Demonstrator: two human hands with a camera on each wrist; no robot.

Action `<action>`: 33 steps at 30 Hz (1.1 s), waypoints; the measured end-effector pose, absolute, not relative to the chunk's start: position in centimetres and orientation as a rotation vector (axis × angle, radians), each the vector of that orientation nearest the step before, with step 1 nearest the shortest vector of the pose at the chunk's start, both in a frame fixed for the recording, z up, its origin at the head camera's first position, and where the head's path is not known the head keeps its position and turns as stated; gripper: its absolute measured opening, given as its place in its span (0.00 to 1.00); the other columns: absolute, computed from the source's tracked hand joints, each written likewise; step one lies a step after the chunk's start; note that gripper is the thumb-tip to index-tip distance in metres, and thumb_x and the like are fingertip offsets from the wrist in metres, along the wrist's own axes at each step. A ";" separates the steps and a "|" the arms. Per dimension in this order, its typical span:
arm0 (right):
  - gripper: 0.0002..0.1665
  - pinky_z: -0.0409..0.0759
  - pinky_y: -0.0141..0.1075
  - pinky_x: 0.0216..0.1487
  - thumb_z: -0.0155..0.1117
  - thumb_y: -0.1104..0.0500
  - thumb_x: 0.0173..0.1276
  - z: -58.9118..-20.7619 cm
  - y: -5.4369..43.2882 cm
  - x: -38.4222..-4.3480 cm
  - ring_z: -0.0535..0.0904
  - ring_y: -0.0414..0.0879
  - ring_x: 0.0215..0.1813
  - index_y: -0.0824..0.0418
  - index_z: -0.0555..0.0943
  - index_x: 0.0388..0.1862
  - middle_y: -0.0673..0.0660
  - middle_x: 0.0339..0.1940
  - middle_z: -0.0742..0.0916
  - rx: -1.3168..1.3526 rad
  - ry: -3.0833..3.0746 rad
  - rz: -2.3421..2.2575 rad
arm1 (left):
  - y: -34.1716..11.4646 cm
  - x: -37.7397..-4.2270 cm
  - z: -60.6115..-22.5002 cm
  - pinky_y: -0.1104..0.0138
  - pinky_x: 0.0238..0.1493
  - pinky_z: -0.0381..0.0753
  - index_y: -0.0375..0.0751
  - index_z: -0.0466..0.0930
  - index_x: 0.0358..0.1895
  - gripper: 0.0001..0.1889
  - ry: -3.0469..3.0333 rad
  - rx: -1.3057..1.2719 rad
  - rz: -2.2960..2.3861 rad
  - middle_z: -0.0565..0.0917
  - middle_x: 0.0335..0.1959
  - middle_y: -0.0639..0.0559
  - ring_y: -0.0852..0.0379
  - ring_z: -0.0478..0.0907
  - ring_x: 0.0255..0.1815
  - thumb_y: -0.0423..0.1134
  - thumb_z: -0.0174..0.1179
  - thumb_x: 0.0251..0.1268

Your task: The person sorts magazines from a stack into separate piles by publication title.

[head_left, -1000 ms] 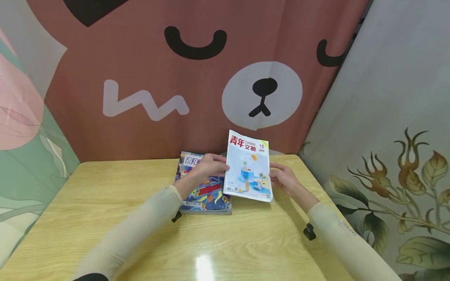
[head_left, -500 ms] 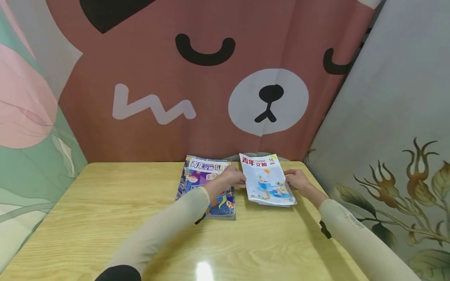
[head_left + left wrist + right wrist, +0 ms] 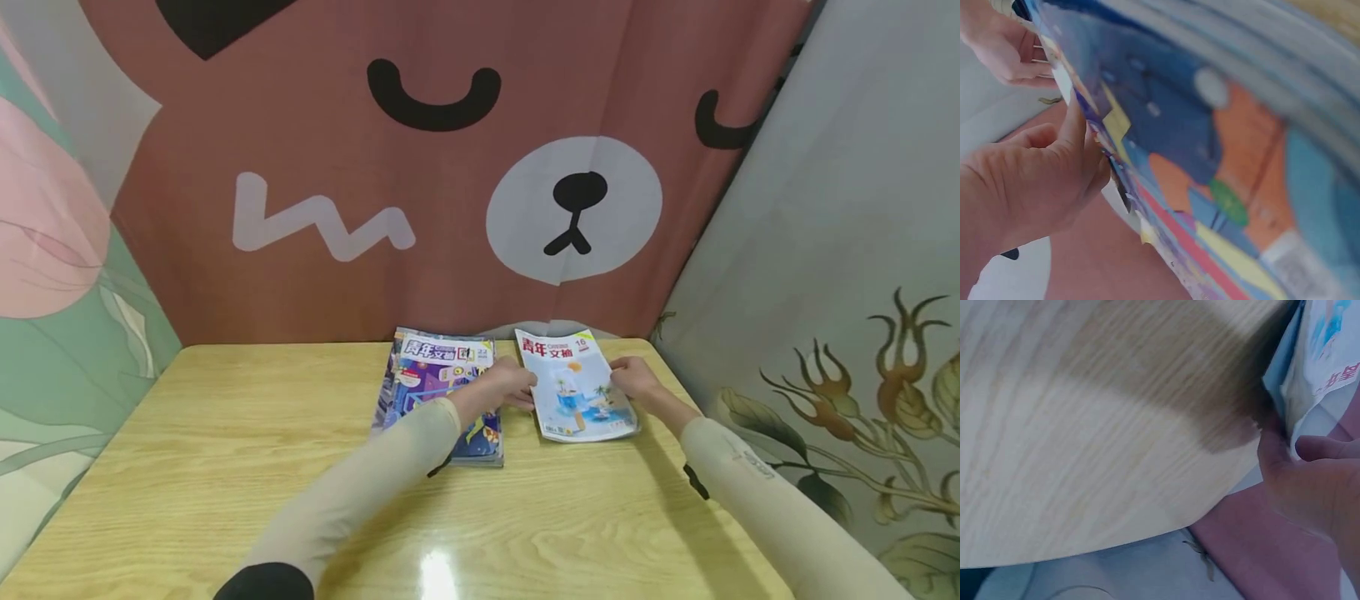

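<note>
A white-and-light-blue magazine [image 3: 581, 404] with red title characters lies at the back right of the table, slightly turned. My left hand [image 3: 508, 385] pinches its left edge, and my right hand [image 3: 636, 380] holds its right edge. In the right wrist view, the right hand [image 3: 1313, 484] has thumb and fingers on either side of the magazine's pages [image 3: 1294, 400]. Just left is a stack of magazines [image 3: 442, 375] with a purple, colourful cover, partly hidden under my left forearm. That stack fills much of the left wrist view, beside my left hand [image 3: 1041, 181].
The wooden table [image 3: 262, 433] ends at a curtain [image 3: 322, 292] with a bear face, close behind the magazines. Another curtain [image 3: 750, 275] with printed flowers hangs along the right side.
Both hands have carried the white magazine right and down, off its overlap with the purple stack, to the table beside it. More of the purple cover shows. The head view has shifted slightly.
</note>
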State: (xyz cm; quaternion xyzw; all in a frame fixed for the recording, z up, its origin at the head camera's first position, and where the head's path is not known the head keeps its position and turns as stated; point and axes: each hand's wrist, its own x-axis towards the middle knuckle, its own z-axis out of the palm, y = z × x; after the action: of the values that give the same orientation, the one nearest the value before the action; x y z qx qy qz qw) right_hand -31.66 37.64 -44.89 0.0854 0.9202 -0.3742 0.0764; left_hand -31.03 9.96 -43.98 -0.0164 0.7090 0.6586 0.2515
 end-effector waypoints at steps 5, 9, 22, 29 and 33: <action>0.25 0.79 0.53 0.54 0.49 0.61 0.74 -43.6 36.2 -31.3 0.74 0.62 0.55 0.79 0.72 0.61 0.74 0.58 0.77 0.315 2.791 -1.049 | 9.5 -30.7 -42.9 0.53 0.45 0.87 0.22 0.68 0.62 0.22 2.104 0.054 1.655 0.80 0.47 0.30 0.37 0.85 0.43 0.32 0.58 0.71; 0.26 0.77 0.57 0.57 0.52 0.59 0.72 -42.7 34.8 -30.7 0.75 0.67 0.55 0.82 0.73 0.56 0.77 0.55 0.78 0.259 2.922 -0.945 | 8.4 -30.5 -42.6 0.55 0.45 0.87 0.24 0.72 0.64 0.23 2.223 0.204 1.557 0.80 0.53 0.33 0.39 0.85 0.46 0.35 0.59 0.72; 0.16 0.84 0.44 0.39 0.58 0.62 0.72 -41.7 28.2 -29.0 0.85 0.53 0.38 0.74 0.81 0.50 0.67 0.41 0.87 -0.020 2.995 -1.175 | 1.1 -29.2 -41.3 0.47 0.48 0.82 0.37 0.78 0.65 0.19 2.326 0.338 1.617 0.82 0.54 0.37 0.37 0.81 0.49 0.39 0.57 0.75; 0.14 0.85 0.36 0.31 0.58 0.65 0.68 -41.8 24.1 -28.0 0.87 0.52 0.33 0.71 0.82 0.49 0.67 0.39 0.88 -0.050 2.855 -1.446 | -2.3 -28.0 -40.5 0.51 0.47 0.79 0.40 0.80 0.64 0.19 2.426 0.260 1.607 0.82 0.53 0.47 0.50 0.78 0.44 0.42 0.58 0.74; 0.14 0.83 0.38 0.35 0.59 0.65 0.66 -41.9 21.6 -27.8 0.85 0.55 0.37 0.69 0.84 0.48 0.62 0.38 0.88 -0.134 2.884 -1.414 | -4.0 -27.1 -40.4 0.52 0.44 0.80 0.41 0.79 0.64 0.21 2.506 0.206 1.577 0.81 0.52 0.48 0.53 0.75 0.38 0.42 0.60 0.71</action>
State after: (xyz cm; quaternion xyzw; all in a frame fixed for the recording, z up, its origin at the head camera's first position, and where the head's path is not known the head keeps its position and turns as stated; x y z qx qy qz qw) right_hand -27.83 21.64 -41.88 -0.0417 0.8965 -0.4395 -0.0366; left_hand -27.06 -3.99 -40.41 0.0690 0.8411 0.5294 0.0868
